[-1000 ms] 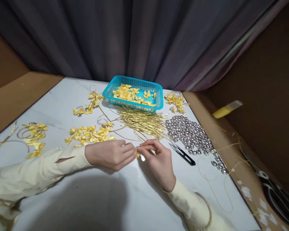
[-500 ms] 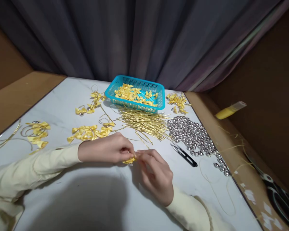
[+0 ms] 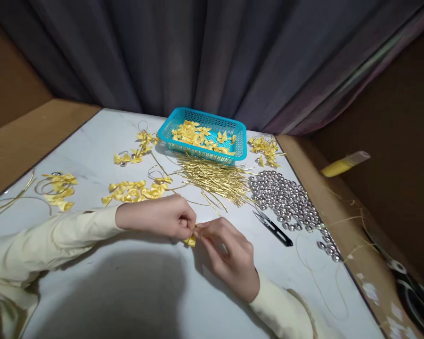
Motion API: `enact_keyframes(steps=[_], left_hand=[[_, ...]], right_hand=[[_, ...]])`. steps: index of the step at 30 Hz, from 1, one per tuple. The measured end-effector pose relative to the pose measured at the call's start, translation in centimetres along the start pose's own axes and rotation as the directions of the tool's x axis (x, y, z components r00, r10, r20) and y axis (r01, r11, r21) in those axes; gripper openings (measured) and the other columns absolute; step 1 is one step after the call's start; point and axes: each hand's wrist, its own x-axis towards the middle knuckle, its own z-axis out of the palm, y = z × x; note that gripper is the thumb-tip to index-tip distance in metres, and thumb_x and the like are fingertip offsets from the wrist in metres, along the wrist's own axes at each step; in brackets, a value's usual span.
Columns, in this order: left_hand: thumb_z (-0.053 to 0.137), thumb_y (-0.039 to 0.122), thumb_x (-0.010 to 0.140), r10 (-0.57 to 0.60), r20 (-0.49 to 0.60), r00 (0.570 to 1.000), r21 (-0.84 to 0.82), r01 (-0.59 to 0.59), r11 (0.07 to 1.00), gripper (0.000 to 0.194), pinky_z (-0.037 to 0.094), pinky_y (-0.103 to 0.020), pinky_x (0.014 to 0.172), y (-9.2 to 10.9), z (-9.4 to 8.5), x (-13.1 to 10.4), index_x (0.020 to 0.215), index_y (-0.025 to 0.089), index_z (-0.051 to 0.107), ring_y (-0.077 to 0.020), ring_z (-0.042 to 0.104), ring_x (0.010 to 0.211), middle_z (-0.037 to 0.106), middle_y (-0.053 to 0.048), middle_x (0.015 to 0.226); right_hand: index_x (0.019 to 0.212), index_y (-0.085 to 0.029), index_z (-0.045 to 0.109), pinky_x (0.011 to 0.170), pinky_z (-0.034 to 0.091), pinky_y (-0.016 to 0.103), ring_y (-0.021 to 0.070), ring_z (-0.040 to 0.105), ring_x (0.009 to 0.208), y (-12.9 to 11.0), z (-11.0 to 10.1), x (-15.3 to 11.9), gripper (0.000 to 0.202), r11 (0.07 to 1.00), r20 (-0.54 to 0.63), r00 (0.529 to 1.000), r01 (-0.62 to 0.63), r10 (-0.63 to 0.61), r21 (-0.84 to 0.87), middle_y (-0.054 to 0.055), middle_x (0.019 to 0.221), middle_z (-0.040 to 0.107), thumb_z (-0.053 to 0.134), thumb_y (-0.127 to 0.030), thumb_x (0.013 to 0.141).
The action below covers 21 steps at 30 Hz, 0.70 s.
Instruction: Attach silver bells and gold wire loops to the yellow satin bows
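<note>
The held bow (image 3: pixel 190 241) is bright yellow, the same shade as the loose bows (image 3: pixel 127 190) and the pieces in the basket (image 3: pixel 240 153), itself turquoise with a lattice pattern of small holes. White with faint grey marbling covers the tabletop (image 3: pixel 95 155). The cords (image 3: pixel 215 179) are metallic gold, the beads (image 3: pixel 282 197) silver. The snips (image 3: pixel 275 230) have a black handle and greyish blades. Cream colours the sleeves (image 3: pixel 63 240); the curtain (image 3: pixel 180 56) is dark grey-violet, purplish at right with a pale greenish streak; the surrounding ledge (image 3: pixel 42 120) is brown
</note>
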Motion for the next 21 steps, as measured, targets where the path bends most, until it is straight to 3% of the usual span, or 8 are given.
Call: enact_keyframes(steps=[3,6,10,15,18,21], left_hand=[[0.048,0.01,0.067,0.061,-0.114,0.992,0.158,-0.043,0.987,0.018,0.019,-0.019,0.044,0.6,0.7,-0.4,0.05,0.013,0.053,-0.0059,0.023,0.047,0.024,0.008,0.047],[0.05,0.015,0.068,-0.05,-0.058,0.997,0.035,0.053,0.998,0.015,0.021,-0.018,0.043,0.6,0.6,-0.3,0.056,0.013,0.058,-0.0062,0.028,0.047,0.032,0.007,0.048],[0.058,0.021,0.068,-0.163,0.133,0.978,-0.31,0.197,0.93,0.011,0.025,-0.017,0.041,-0.3,-0.2,0.5,0.069,0.013,0.066,-0.0071,0.036,0.046,0.047,0.005,0.05],[0.064,0.024,0.07,-0.122,0.296,0.947,-0.589,0.282,0.757,0.014,0.012,-0.02,0.037,-1.2,-0.2,1.3,0.065,0.012,0.068,-0.0054,0.022,0.039,0.034,0.008,0.04],[0.063,0.027,0.072,-0.079,0.348,0.934,-0.612,0.29,0.736,0.017,0.011,-0.02,0.037,-1.5,-0.3,1.5,0.065,0.012,0.069,-0.0051,0.019,0.038,0.031,0.008,0.04],[0.058,0.026,0.078,-0.078,0.302,0.95,-0.45,0.214,0.867,0.018,0.019,-0.018,0.038,-1.5,-0.7,1.2,0.073,0.013,0.07,-0.0054,0.029,0.039,0.039,0.007,0.044]], right_hand=[[0.076,-0.019,0.055,0.062,0.053,0.023,0.0134,0.067,0.067,-0.2,0.3,0.4,0.011,0.957,-0.028,0.958,-0.281,0.284,0.068,0.001,0.073,0.066,0.06,-0.011,0.079],[0.077,-0.019,0.054,0.062,0.052,0.021,0.0124,0.068,0.062,-0.4,0.6,0.5,0.013,0.911,-0.051,0.914,-0.395,0.402,0.118,-0.002,0.066,0.068,0.064,-0.011,0.076],[0.078,-0.019,0.053,0.062,0.051,0.02,0.0123,0.068,0.062,-0.8,0.8,0.3,0.013,0.911,-0.128,0.904,-0.396,0.409,0.115,-0.001,0.067,0.069,0.064,-0.012,0.076],[0.087,-0.02,0.054,0.068,0.051,0.024,0.0139,0.069,0.068,-1.2,0.7,-0.4,0.016,0.929,-0.144,0.918,-0.362,0.37,0.079,-0.001,0.075,0.072,0.064,-0.013,0.078],[0.093,-0.022,0.053,0.074,0.051,0.026,0.0144,0.07,0.073,-1.2,0.5,-0.6,0.02,0.93,-0.13,0.921,-0.36,0.367,0.075,-0.002,0.076,0.073,0.064,-0.013,0.079],[0.091,-0.022,0.053,0.072,0.051,0.024,0.013,0.069,0.068,-1.1,0.4,-0.1,0.021,0.901,-0.117,0.899,-0.402,0.423,0.164,-0.003,0.071,0.073,0.065,-0.013,0.077]])
